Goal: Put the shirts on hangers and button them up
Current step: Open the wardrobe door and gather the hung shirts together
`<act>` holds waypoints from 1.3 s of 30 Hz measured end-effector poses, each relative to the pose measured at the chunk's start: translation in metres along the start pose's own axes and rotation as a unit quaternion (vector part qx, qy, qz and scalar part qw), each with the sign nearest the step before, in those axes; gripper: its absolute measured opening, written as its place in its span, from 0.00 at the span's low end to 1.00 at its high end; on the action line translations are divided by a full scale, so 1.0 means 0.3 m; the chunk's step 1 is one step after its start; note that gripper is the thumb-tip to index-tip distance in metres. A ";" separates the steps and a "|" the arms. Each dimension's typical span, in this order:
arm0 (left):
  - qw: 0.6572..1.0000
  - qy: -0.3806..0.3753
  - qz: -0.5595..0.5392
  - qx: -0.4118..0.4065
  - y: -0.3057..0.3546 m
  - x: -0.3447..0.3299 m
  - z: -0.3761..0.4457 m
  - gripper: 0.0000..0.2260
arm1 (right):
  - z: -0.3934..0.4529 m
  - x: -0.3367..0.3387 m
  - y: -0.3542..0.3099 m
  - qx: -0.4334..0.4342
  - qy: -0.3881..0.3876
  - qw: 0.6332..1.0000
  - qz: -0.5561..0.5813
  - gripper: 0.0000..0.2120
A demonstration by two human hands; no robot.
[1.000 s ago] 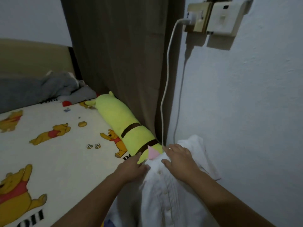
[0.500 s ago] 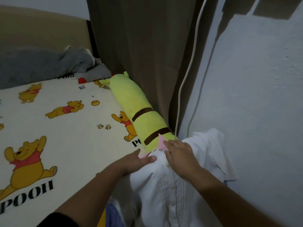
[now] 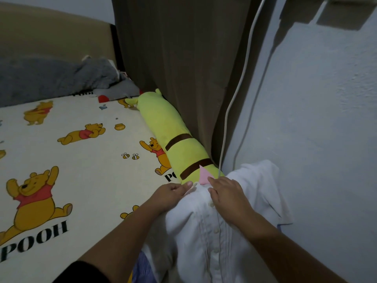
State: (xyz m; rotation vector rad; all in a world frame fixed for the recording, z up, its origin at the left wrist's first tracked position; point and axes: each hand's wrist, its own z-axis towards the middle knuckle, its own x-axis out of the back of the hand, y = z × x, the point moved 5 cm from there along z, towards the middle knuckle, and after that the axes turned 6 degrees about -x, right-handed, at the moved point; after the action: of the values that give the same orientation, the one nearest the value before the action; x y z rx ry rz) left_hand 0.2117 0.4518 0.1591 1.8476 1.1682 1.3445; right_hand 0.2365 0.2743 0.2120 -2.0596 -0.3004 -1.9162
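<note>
Shirt (image 3: 214,237), white, lies at the bed's (image 3: 81,180) near right corner, against the wall (image 3: 316,139), its collar end touching the foot of the yellow bolster (image 3: 173,139). A pink hanger tip (image 3: 203,175) pokes out at the collar. The left hand (image 3: 171,196) pinches the cloth beside the collar; the right hand (image 3: 228,196) lies curled on the placket at the top button, though I cannot tell whether it grips. Likely trouble: the button slips its hole under loose cloth, or tugging drags the shoulder off the hanger. The white cable (image 3: 230,119) hanging just behind could snag. No containers show here.
</note>
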 end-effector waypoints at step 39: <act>0.954 0.153 0.140 -0.217 0.372 0.239 -0.240 0.54 | -0.094 0.513 -0.059 -0.008 0.356 0.932 0.071 0.33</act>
State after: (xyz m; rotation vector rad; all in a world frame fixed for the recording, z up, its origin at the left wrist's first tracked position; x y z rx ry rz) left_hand 0.1876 0.4609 0.3077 1.5544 0.6803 1.9250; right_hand 0.2166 0.2715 0.3682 -1.2148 0.0387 -2.3996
